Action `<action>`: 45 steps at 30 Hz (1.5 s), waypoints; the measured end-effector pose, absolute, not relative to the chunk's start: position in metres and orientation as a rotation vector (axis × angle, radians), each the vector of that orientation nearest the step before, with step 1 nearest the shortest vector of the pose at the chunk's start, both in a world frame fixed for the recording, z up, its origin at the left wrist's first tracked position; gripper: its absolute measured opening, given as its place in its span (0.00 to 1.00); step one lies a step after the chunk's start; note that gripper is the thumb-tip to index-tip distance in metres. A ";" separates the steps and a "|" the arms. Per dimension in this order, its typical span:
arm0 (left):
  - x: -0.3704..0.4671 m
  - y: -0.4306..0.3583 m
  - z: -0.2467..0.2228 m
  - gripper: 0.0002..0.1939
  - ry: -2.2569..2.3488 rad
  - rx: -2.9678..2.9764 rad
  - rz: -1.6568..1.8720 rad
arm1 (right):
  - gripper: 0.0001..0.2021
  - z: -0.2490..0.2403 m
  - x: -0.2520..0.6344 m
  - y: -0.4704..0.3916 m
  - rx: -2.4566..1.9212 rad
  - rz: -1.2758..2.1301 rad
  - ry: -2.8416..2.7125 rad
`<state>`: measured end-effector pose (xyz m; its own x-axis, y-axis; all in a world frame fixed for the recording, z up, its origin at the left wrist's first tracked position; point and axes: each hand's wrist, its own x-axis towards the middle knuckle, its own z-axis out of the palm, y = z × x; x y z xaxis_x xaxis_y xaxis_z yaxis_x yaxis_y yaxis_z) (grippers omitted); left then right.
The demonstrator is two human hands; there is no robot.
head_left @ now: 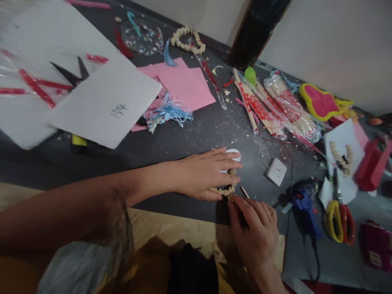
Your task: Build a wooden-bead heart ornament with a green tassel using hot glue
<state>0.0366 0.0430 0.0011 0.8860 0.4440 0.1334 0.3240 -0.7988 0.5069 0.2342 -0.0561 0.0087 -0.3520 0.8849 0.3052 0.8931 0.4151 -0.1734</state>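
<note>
My left hand (208, 174) lies flat on the dark table with its fingers stretched out. Beneath it is a curved string of small tan pieces (228, 190), partly hidden by the fingers. A white disc (233, 153) shows under the fingertips on the far side. My right hand (255, 222) pinches at the near edge of the string, fingertips close to my left little finger. What sits between those fingers is too small to make out. A short thin stick (244, 192) lies just beyond the right knuckles.
Right of my hands are a small white block (277, 171), a blue glue gun (306, 208) and scissors (339, 216). Bundled sticks (275, 106) lie farther back. Blue tassels (170, 113), pink paper (186, 85), white sheets (107, 98) and a beaded loop (187, 39) occupy the back left.
</note>
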 end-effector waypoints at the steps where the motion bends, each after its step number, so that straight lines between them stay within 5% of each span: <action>1: 0.037 0.043 0.001 0.24 0.559 2.569 0.338 | 0.04 0.009 0.234 -0.056 -1.527 -0.038 -2.334; 45: 0.036 0.042 0.004 0.24 0.553 2.568 0.320 | 0.08 0.008 0.238 -0.060 -1.482 -0.045 -2.335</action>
